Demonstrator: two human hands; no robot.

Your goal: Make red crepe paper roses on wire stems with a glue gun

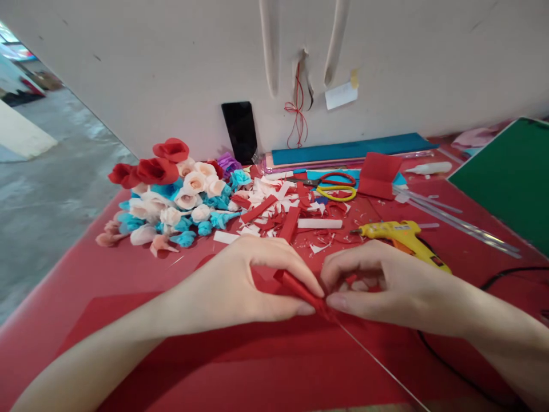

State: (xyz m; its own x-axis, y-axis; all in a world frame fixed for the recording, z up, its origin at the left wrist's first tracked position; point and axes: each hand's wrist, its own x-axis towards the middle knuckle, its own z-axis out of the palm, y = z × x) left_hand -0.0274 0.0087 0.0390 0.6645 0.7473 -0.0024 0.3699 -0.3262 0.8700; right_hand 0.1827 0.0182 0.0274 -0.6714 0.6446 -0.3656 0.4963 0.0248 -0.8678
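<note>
My left hand (244, 283) is closed, holding a small roll of red crepe paper (295, 286) between thumb and fingers. The paper's upper end flares, and its lower end is gathered narrow. At that gathered end, my right hand (386, 283) pinches the paper with thumb and forefinger. A thin pale strand (377, 361) runs from there down to the lower right; whether it is thread or wire I cannot tell. Beneath both hands lies a wide red paper sheet (193, 343) on the red tabletop (55, 274).
Several paper flowers (189, 194) are heaped at left. Paper scraps (291, 223), scissors (338, 186) and a yellow glue gun (403, 237) lie beyond my hands. Clear glue sticks (467, 223) and a green board (510, 171) are at right. A phone (240, 131) leans against the wall.
</note>
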